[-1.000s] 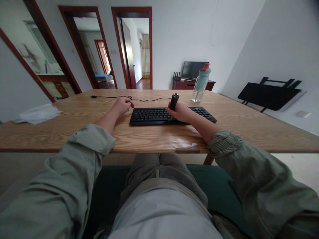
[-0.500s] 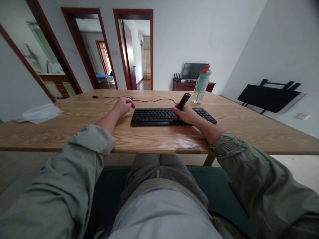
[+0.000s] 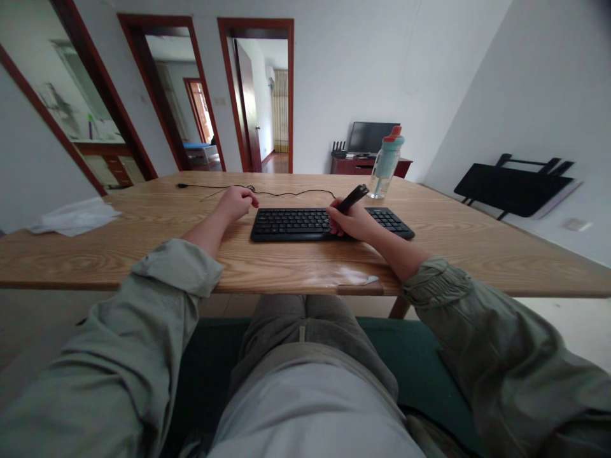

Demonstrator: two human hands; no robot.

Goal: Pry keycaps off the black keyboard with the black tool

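A black keyboard [image 3: 291, 222] lies on the wooden table in front of me. My right hand [image 3: 352, 221] is over its right half, closed around a black brush [image 3: 353, 198]. The brush handle sticks up out of my fist, leaning to the right. Its lower end is hidden behind my fingers. Just off the keyboard's left end, my left hand [image 3: 236, 202] rests on the table with its fingers curled in, and I see nothing in them. A thin black cable [image 3: 291, 193] runs along behind the keyboard and passes behind my left hand.
A clear bottle with a red and blue top [image 3: 386, 162] stands behind my right hand. Crumpled white paper or plastic [image 3: 76, 217] lies on the table's left side. The table's front edge [image 3: 286, 291] is close to my lap. A folded black table [image 3: 518, 186] leans by the right wall.
The brush handle has tipped lower and to the right, and my right hand has turned slightly. The bristly lower end, partly visible before, is now hidden. My left hand has stayed put.
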